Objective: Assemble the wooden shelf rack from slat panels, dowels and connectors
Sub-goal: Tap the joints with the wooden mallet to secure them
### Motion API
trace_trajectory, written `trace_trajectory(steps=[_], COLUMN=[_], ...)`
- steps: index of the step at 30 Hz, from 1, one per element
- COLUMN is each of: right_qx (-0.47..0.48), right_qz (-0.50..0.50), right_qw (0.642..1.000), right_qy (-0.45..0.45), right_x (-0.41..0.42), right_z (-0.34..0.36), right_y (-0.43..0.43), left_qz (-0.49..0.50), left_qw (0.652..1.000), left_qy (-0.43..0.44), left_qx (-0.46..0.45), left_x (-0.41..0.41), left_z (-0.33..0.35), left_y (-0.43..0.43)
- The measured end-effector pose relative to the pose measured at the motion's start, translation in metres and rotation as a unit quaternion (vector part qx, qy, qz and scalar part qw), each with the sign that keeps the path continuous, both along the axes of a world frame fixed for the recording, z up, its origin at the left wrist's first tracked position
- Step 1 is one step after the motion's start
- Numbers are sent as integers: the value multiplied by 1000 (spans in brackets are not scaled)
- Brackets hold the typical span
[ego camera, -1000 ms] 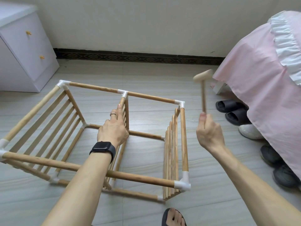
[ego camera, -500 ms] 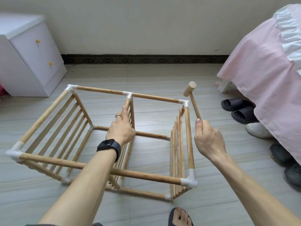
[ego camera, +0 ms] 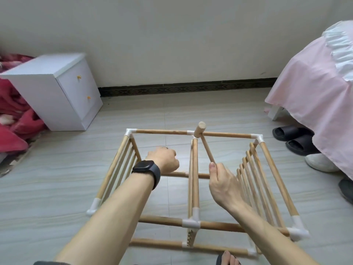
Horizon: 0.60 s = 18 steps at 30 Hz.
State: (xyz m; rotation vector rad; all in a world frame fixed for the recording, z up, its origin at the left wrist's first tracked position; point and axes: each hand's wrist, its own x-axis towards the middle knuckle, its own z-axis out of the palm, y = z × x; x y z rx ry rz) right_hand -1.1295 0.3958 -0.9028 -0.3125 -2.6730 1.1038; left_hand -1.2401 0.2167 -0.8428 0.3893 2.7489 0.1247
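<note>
The wooden rack (ego camera: 162,220) lies on its side on the tiled floor, its dowels joined by white connectors (ego camera: 191,223). It has three slat panels, at the left (ego camera: 118,169), the middle (ego camera: 194,178) and the right (ego camera: 254,178). My right hand (ego camera: 223,180) grips the handle of a small wooden mallet (ego camera: 199,129). The mallet head sits at the middle connector (ego camera: 191,133) on the far top rail. Just left of the middle panel, my left hand (ego camera: 164,159) hovers with loosely curled fingers and holds nothing.
A white nightstand (ego camera: 63,92) stands at the back left beside red bedding (ego camera: 13,121). A pink bed cover (ego camera: 315,88) hangs at the right, with black slippers (ego camera: 292,136) and a white shoe (ego camera: 321,162) below it. My foot (ego camera: 228,259) is at the rack's near edge.
The mallet swung down and left, from the far right corner to the middle connector. My left hand lifted off the middle panel and moved left. The view tilted up.
</note>
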Motion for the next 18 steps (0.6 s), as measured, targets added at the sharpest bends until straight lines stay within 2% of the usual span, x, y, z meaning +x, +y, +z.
trace_trajectory(steps=[5, 8, 11, 14, 18], right_qx=[7, 10, 10, 40, 61], right_qz=[21, 16, 25, 37, 28], right_qw=[1000, 1000, 999, 998, 998], right_qy=[7, 18, 29, 11, -21], right_x=[-2, -8, -19, -32, -38], right_z=[-8, -15, -15, -17, -23], right_y=[-38, -53, -57, -53, -44], left_qz=[95, 124, 133, 207, 225], left_qw=[995, 991, 985, 972, 967], left_qy=[5, 46, 106, 98, 94], left_qx=[7, 12, 19, 56, 68], left_x=[14, 36, 53, 57, 59], left_z=[-11, -33, -52, -56, -56], left_y=[-91, -131, -149, -155, -158])
